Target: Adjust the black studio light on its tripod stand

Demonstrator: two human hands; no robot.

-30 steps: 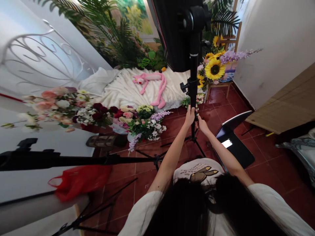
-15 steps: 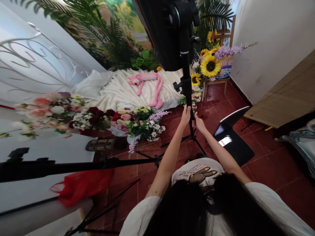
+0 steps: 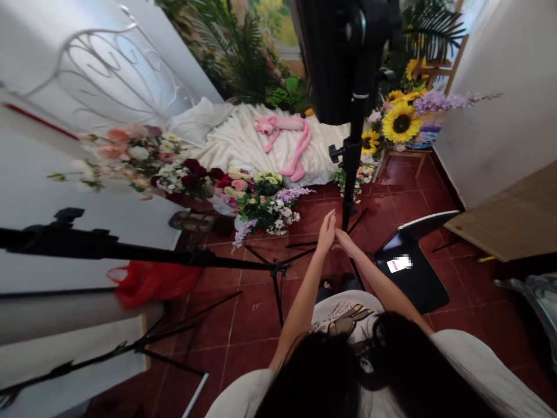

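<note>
My left hand is stretched out flat, fingers together and pointing away from me. My right hand meets it at the palm side, with its fingers partly hidden there; neither hand shows anything held. Just beyond them stands a black light stand, upright on spread tripod legs, and both hands appear apart from its pole. A clamp knob sticks out from the pole. At the top, a large black lamp head is fixed to the stand and cut off by the frame edge.
A second black stand reaches in from the left. Artificial flowers line a bed with a white blanket and a pink plush toy. Sunflowers stand at right. A phone lies on a black chair.
Both hands have come off the light stand's pole, moved toward me and met each other. The view has shifted, so the stand appears farther right.
</note>
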